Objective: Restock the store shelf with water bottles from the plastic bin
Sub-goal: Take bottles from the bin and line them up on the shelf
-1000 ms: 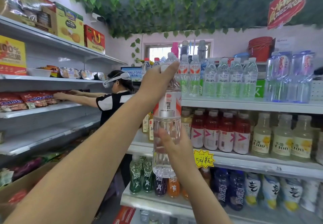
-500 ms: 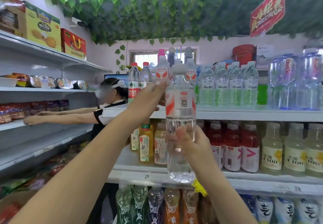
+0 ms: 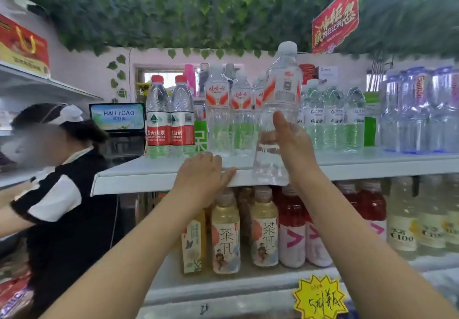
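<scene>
**Water bottle [image 3: 283, 87] of clear plastic, white-capped, held at white top shelf [image 3: 139, 177]**

Right hand [image 3: 295, 149] gripped the water bottle round its lower half, thumb up the near side and fingers wrapped behind. The bottle leaned slightly to the right, its red-and-white label above the thumb. Its base hung in front of the shelf's front lip, and whether it touched the lip could not be told.

Left hand [image 3: 201, 177] lay palm down on that same lip, just left of the bottle's base. Its fingers were laid flat over the edge and its thumb pointed toward the right hand, holding nothing.

Just beyond the left hand's fingers stood a row of matching red-and-white labelled bottles [image 3: 217, 100]. Further left of that hand stood two red-capped, red-labelled bottles [image 3: 157, 119]. To the right of the right hand stood green-tinted bottles with white labels [image 3: 334, 117], then large blue-tinted bottles [image 3: 417, 109].

Below both wrists, the next shelf down carried pale tea bottles with illustrated labels [image 3: 225, 234] and red drink bottles [image 3: 291, 231]. A yellow starburst price tag [image 3: 320, 298] sat under the right forearm.

Far left of the left arm, a person in a black-and-white top [image 3: 62, 194] reached toward other shelving.
</scene>
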Demonstrator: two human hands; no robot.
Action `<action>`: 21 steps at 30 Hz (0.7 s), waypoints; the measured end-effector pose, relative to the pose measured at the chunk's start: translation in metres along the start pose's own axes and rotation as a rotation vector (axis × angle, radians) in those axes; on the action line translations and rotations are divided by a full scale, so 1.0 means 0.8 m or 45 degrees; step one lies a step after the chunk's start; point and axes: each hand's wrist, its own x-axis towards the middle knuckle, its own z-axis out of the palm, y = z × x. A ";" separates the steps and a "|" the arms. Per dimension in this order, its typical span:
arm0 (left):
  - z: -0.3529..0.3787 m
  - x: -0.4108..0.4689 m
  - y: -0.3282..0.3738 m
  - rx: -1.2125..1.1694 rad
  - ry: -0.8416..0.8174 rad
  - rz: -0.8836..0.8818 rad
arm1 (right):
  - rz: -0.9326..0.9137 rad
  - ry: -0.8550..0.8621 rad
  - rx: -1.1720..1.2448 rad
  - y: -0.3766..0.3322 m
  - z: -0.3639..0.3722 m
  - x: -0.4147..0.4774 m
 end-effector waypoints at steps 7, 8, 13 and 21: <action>0.034 0.000 -0.010 0.056 0.362 0.050 | -0.100 0.001 -0.029 0.005 0.012 0.063; 0.037 0.001 -0.011 0.062 0.401 0.044 | -0.103 -0.019 -0.026 0.007 0.015 0.069; 0.046 0.004 -0.010 0.067 0.523 0.053 | -0.017 -0.198 -0.085 0.025 0.026 0.105; 0.046 0.005 -0.007 0.041 0.560 0.030 | 0.042 -0.303 -0.329 0.041 0.053 0.131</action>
